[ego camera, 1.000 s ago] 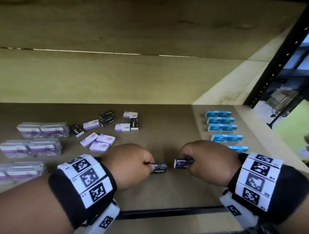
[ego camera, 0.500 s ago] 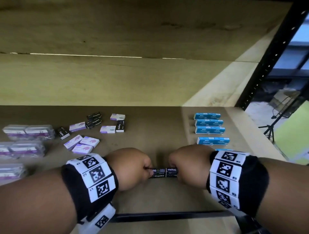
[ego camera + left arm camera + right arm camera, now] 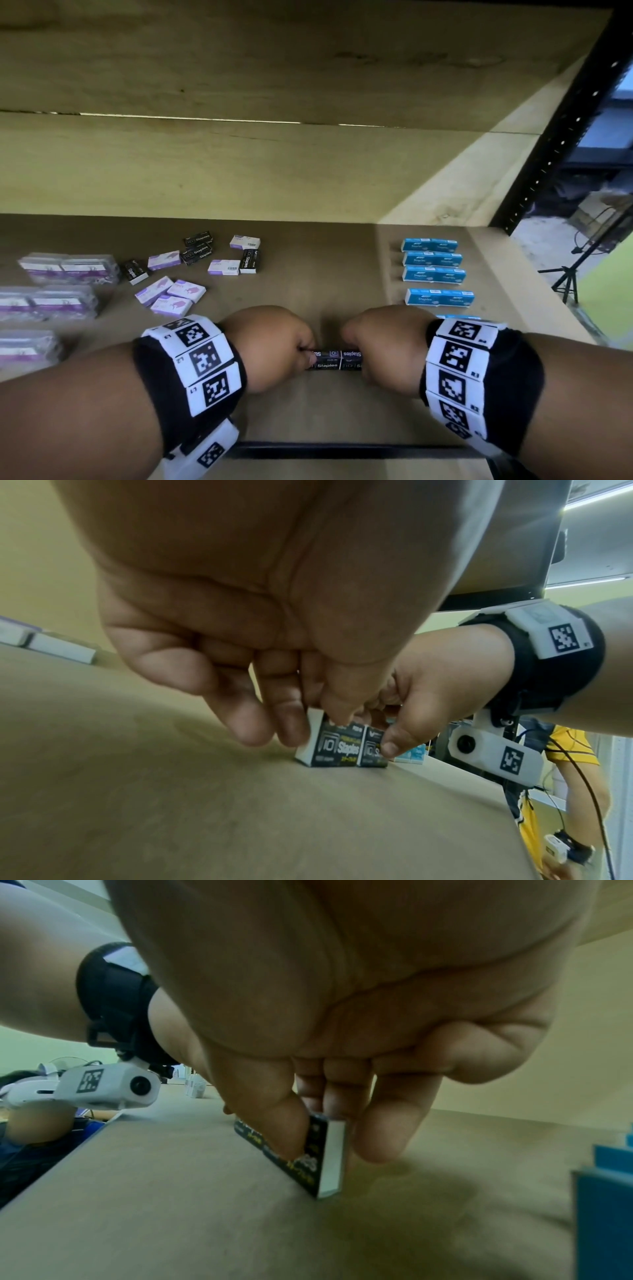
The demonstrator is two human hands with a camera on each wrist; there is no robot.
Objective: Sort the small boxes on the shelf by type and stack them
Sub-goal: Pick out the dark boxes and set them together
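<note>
Two small black staples boxes stand end to end on the brown shelf (image 3: 308, 274) near its front edge. My left hand (image 3: 274, 346) pinches the left black box (image 3: 325, 359) (image 3: 337, 744) between thumb and fingers. My right hand (image 3: 383, 342) pinches the right black box (image 3: 352, 358) (image 3: 323, 1156) the same way. The two boxes touch each other, standing on their long edges. More black boxes (image 3: 197, 246) and purple-white boxes (image 3: 171, 294) lie scattered at the middle left.
Blue staples boxes (image 3: 433, 274) lie in a column at the right. Clear plastic cases with purple labels (image 3: 68, 270) sit at the far left. A black metal rail (image 3: 342, 450) edges the shelf front and a black upright (image 3: 565, 137) stands at the right.
My hands have come together, so the two black boxes that were apart now touch end to end. The camera view has shifted slightly to the right.
</note>
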